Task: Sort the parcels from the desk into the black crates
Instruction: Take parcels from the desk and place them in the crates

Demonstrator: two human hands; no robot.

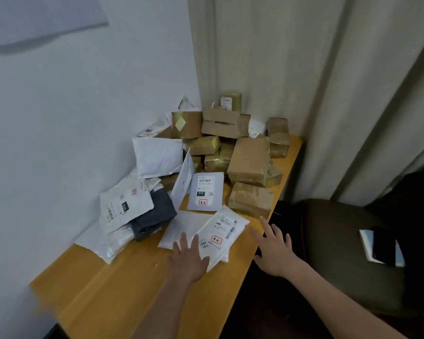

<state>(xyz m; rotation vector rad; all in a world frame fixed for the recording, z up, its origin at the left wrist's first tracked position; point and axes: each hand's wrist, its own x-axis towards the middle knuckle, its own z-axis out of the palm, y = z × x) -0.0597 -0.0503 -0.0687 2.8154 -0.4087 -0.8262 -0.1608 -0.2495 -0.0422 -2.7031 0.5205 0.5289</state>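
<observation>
1. At far left I see a white plastic mailer with a black-and-white label (pixel 125 204) lying over a dark grey poly bag (pixel 154 216), both on the long wooden desk (pixel 123 280)
2. My left hand (pixel 189 259) lies flat with its fingers straight and spread, the fingertips resting on the near edge of a flat white mailer with a red-framed sticker (pixel 218 234); it grips nothing
3. Just beyond that mailer sits a pale blue-white envelope marked 010 (pixel 206 192), leaning toward the pile
4. Behind it a heap of brown taped cardboard boxes (pixel 247 162) fills the far corner by the beige curtain (pixel 316 81)
5. My right hand (pixel 275 250) hovers open past the desk's right edge, fingers splayed, beside the stickered mailer but apart from it
6. At far right a dark chair (pixel 340 253) carries a black phone (pixel 383 245)
</observation>
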